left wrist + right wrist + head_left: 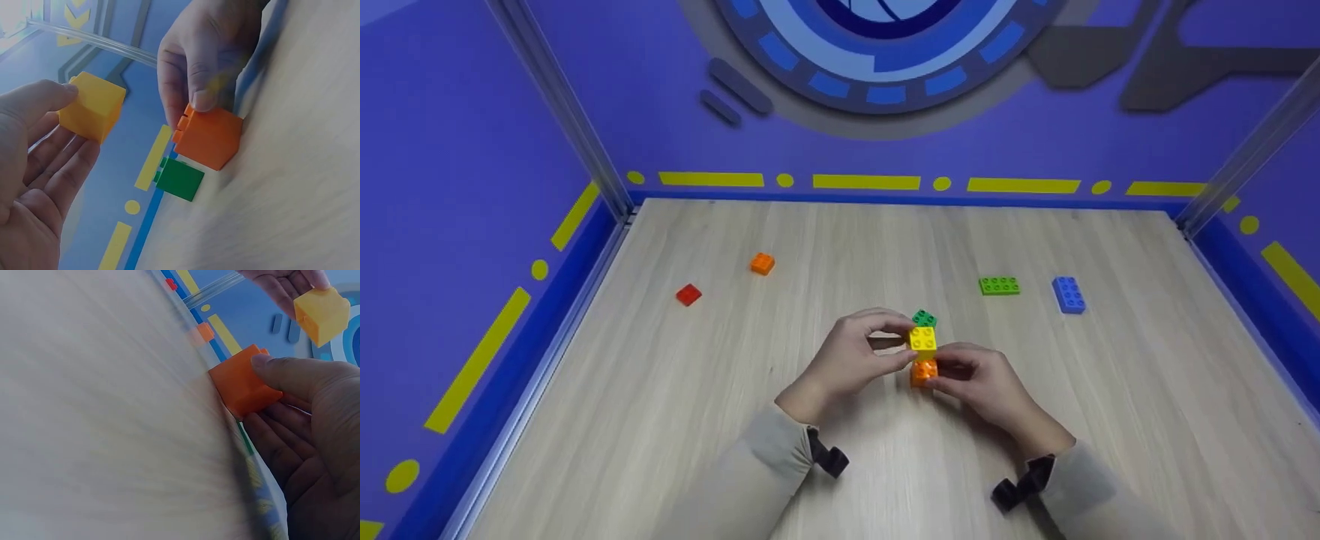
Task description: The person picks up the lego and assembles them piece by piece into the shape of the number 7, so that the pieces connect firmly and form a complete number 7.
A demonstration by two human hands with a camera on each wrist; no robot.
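Note:
Between thumb and fingers, my left hand pinches a yellow toy building brick, held up above the table. In the left wrist view the yellow brick is tilted and apart from the orange one. My right hand grips an orange building brick low at the tabletop, its studs upward. The thumb presses one side of the orange brick in the right wrist view. Just beyond both hands a green square brick sits on the table, partly hidden behind the yellow brick in the head view.
On the wooden table, a red brick and another orange brick lie to the left. A light green long brick and a blue long brick lie to the right. Blue-purple panels wall the back and sides.

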